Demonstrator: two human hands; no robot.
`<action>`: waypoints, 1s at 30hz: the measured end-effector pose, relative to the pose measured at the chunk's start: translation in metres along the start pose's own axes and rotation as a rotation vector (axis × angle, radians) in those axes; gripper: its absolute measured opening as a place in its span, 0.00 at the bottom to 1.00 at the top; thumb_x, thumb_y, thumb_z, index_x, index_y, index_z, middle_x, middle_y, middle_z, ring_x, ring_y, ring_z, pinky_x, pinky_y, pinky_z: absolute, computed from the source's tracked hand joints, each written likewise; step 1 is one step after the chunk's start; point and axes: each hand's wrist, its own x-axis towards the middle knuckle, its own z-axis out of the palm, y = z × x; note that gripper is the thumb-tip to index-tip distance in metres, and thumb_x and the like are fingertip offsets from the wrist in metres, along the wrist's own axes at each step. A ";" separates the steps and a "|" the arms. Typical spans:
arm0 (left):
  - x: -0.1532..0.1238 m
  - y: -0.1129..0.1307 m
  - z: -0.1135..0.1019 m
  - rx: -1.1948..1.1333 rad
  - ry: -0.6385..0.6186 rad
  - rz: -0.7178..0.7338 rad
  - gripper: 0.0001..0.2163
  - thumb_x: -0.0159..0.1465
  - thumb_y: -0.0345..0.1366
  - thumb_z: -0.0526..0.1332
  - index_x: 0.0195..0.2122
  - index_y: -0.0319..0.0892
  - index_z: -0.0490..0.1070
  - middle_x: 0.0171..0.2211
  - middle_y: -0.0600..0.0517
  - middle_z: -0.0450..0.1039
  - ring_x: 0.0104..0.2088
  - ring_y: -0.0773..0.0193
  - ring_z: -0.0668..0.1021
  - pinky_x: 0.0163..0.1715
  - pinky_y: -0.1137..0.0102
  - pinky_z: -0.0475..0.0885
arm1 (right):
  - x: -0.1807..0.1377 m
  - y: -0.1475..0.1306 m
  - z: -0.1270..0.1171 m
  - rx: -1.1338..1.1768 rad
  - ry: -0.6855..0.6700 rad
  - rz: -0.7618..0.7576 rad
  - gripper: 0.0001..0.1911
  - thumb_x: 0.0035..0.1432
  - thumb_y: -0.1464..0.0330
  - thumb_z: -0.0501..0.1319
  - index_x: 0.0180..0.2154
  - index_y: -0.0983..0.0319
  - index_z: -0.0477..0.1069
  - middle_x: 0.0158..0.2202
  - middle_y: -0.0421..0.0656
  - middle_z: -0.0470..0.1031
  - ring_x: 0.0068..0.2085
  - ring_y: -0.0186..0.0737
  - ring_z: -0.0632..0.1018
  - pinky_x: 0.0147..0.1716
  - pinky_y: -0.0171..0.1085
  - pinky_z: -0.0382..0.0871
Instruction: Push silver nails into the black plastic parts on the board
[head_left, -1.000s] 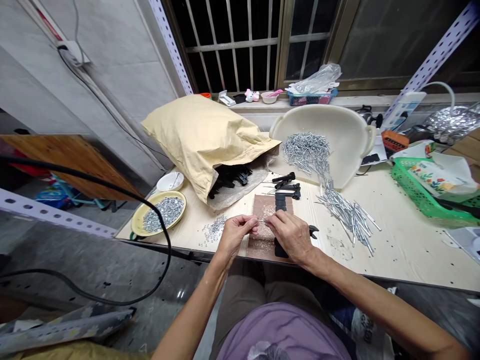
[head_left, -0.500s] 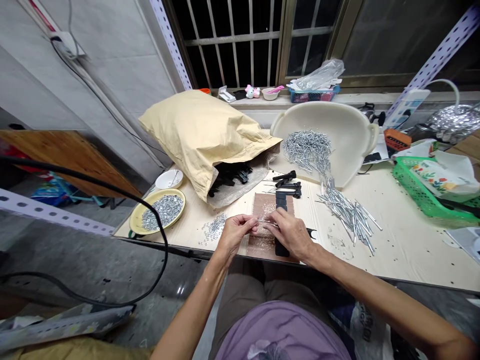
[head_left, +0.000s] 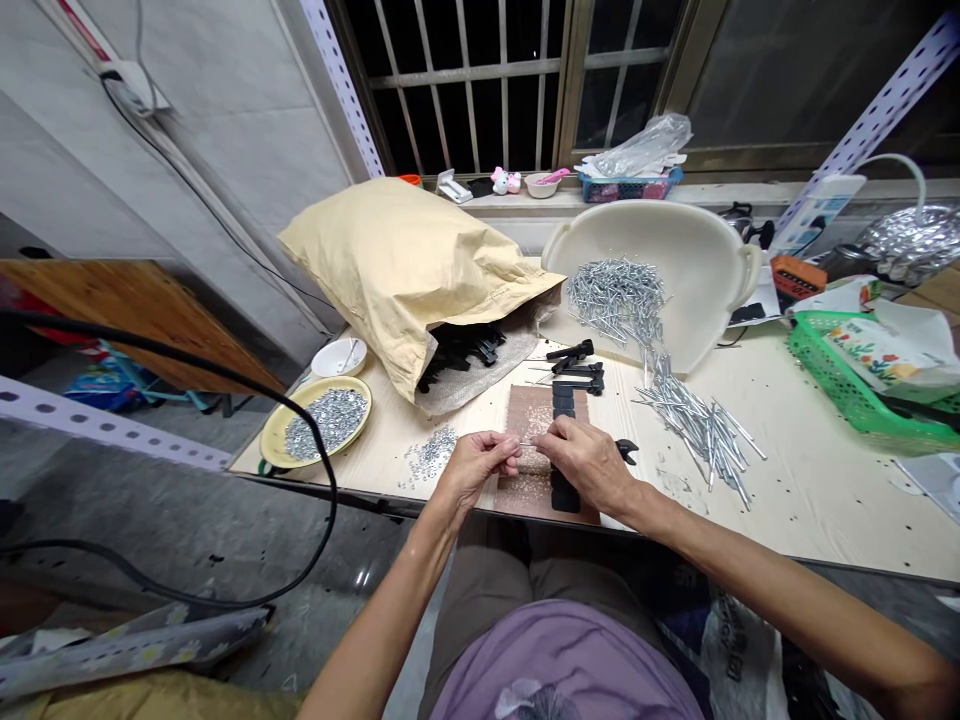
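Note:
In front of me, my left hand (head_left: 478,468) is closed in a pinch; whatever small thing lies in its fingertips is hidden. A thin metal pin (head_left: 527,443) spans the short gap between both hands' fingertips. My right hand (head_left: 589,462) is wrapped round a black plastic piece (head_left: 627,452), whose forked end sticks out on the right. Below the hands lies a brown board (head_left: 517,497) with a black strip (head_left: 564,494) on it. Small metal rings (head_left: 430,455) are scattered left of my left hand. Loose metal pins (head_left: 705,425) are heaped to the right.
A large cream basin (head_left: 694,260) holds more pins. Black parts (head_left: 461,355) show in the mouth of a yellow sack (head_left: 390,270). A yellow plate (head_left: 274,435) of rings stands left. Black pieces with pins (head_left: 577,377) lie beyond the board; a green basket (head_left: 825,375) is far right.
My fingertips have come closer together, and less of the pin shows between them. The black piece in my right hand has turned, so more of its forked end shows.

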 end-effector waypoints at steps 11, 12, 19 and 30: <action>0.013 -0.017 0.026 0.310 0.159 0.178 0.25 0.53 0.44 0.66 0.51 0.41 0.70 0.28 0.54 0.68 0.19 0.75 0.67 0.17 0.77 0.62 | -0.011 0.058 -0.020 -0.071 0.087 0.177 0.12 0.64 0.63 0.52 0.40 0.58 0.73 0.35 0.41 0.71 0.32 0.33 0.73 0.26 0.30 0.62; 0.014 -0.021 0.027 0.378 0.184 0.218 0.24 0.54 0.44 0.64 0.52 0.42 0.70 0.29 0.54 0.67 0.19 0.74 0.67 0.18 0.76 0.63 | -0.008 0.068 -0.020 -0.122 0.093 0.189 0.13 0.64 0.62 0.52 0.39 0.58 0.73 0.35 0.41 0.70 0.31 0.32 0.72 0.25 0.30 0.60; 0.018 -0.044 0.027 0.707 0.287 0.517 0.16 0.58 0.37 0.61 0.48 0.45 0.73 0.31 0.52 0.66 0.27 0.67 0.70 0.33 0.71 0.68 | 0.002 0.110 -0.001 -0.179 0.042 0.107 0.14 0.65 0.65 0.52 0.35 0.63 0.73 0.32 0.42 0.70 0.32 0.33 0.70 0.25 0.29 0.58; 0.019 -0.045 0.027 0.801 0.369 0.513 0.15 0.63 0.37 0.55 0.50 0.44 0.71 0.39 0.48 0.72 0.34 0.62 0.72 0.39 0.68 0.66 | -0.008 0.105 0.001 -0.045 -0.007 -0.050 0.16 0.66 0.68 0.48 0.34 0.63 0.73 0.31 0.42 0.71 0.33 0.34 0.69 0.28 0.32 0.66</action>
